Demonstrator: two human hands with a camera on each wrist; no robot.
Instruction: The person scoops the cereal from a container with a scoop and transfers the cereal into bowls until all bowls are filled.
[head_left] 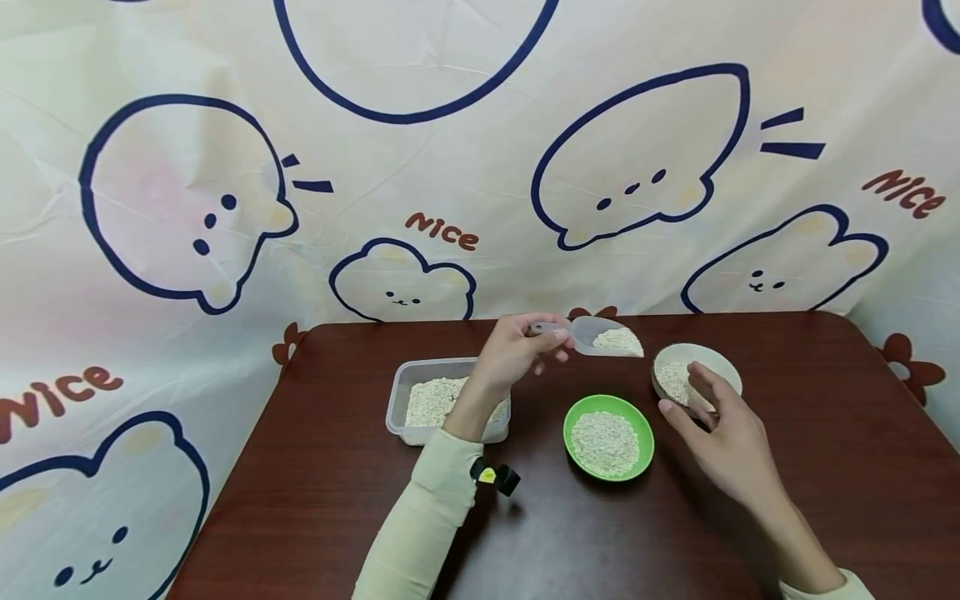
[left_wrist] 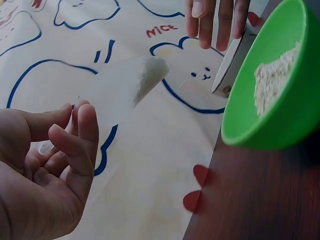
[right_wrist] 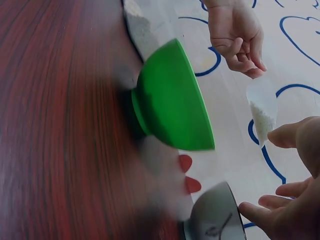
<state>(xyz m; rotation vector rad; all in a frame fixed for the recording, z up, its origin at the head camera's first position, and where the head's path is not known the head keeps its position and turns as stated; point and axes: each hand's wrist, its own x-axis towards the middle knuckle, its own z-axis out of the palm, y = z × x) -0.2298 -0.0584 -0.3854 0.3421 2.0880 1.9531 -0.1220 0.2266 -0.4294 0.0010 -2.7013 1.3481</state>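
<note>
My left hand pinches the handle of a translucent scoop loaded with pale oat flakes, held above the table between the plastic container and the white bowl. In the left wrist view, thumb and fingers close on the handle. A white bowl with flakes in it stands at the right. My right hand is at this bowl's near side, fingers spread and holding nothing. In the right wrist view, a fingertip meets or nearly meets the rim. A green bowl of flakes sits between the hands.
A clear rectangular container of flakes stands on the left, partly behind my left forearm. All of it rests on a dark brown table. A cartoon-printed cloth hangs along the table's back edge.
</note>
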